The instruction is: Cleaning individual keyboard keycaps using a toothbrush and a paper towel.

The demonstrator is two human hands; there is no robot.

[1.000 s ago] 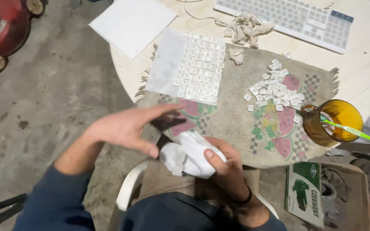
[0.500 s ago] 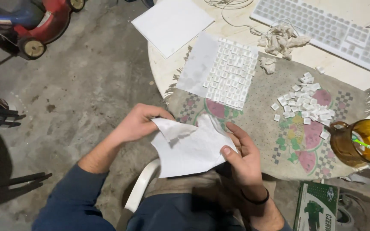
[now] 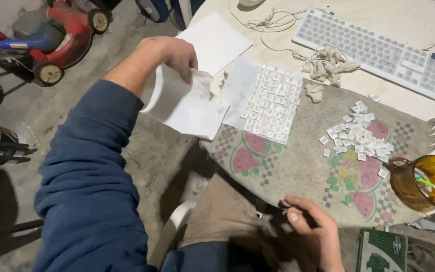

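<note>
Left hand point(image 3: 169, 53) now lifts white cloth point(image 3: 192, 103) over worktop point(image 3: 429, 20) edge (previously held two-handed) | right hand point(image 3: 313, 234) released, half-curled, empty.

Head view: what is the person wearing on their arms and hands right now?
The left arm wears a dark blue long sleeve pushed up to mid-forearm; the left hand is bare, no glove. The right hand is bare too, ungloved, and its wrist runs out of frame, so any sleeve or band there cannot be seen.
</note>
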